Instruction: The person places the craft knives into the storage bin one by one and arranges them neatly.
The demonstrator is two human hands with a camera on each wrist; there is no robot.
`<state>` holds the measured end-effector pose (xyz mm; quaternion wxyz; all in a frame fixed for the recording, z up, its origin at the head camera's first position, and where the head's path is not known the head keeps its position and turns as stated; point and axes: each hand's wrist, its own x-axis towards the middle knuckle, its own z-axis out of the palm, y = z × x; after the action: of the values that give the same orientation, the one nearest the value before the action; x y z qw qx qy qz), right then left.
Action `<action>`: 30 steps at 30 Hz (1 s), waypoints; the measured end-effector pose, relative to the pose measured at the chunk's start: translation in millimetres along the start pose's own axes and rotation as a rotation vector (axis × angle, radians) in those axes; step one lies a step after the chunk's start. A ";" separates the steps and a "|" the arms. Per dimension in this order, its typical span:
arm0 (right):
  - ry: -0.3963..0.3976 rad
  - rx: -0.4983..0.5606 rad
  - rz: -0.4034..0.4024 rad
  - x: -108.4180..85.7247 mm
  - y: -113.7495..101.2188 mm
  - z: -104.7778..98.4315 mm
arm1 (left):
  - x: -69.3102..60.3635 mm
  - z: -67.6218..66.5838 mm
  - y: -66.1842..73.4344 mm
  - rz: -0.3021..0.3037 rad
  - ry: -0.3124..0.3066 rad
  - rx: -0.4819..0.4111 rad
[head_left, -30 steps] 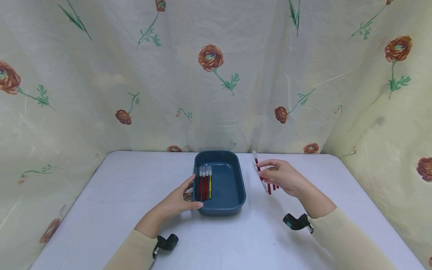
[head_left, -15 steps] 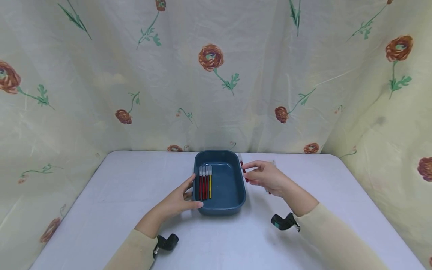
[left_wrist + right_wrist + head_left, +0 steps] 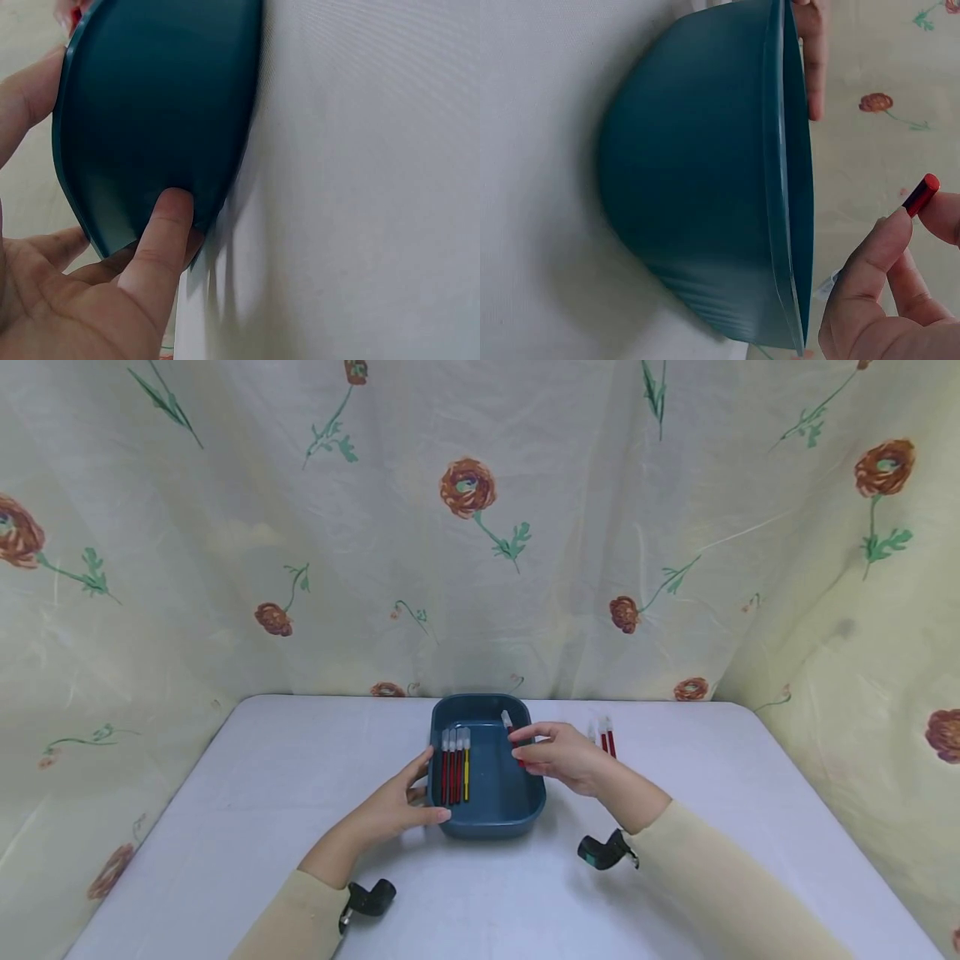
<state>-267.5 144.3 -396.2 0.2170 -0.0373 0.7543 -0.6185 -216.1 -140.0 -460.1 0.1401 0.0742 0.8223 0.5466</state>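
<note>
A dark blue tray (image 3: 491,828) stands on the table, with several slim clear-capped pens (image 3: 452,768) in a row along its left side. The rightmost of these is a yellow pen (image 3: 467,773); the others are dark red. My left hand (image 3: 397,800) holds the tray's left side, thumb over the near rim and fingers against the outer wall (image 3: 150,135). Over the tray's right part, my right hand (image 3: 561,757) pinches a red pen (image 3: 921,196) between thumb and fingers. Its clear cap points away from me, and part of the barrel is hidden by the fingers.
More red pens (image 3: 609,739) lie on the white tablecloth (image 3: 300,777) right of the tray, partly behind my right hand. A flowered curtain (image 3: 337,527) hangs behind the table's far edge.
My right hand has carried the red pen leftward from the pens on the table, across the tray's right rim, to above its inside. My left hand and the tray have stayed put.
</note>
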 end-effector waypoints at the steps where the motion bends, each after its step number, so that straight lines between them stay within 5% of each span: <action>1: -0.004 0.011 0.001 1.5 0.3 2.1 | 0.0 0.0 0.1 -0.001 0.001 0.002; 30: 0.039 0.044 0.061 32.4 16.9 57.5 | 0.6 -1.9 -1.5 0.008 -0.019 -0.026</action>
<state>-271.8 85.0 -429.5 0.2217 0.0027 0.7453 -0.6288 -217.2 -142.1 -460.9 0.1468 0.0809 0.8134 0.5570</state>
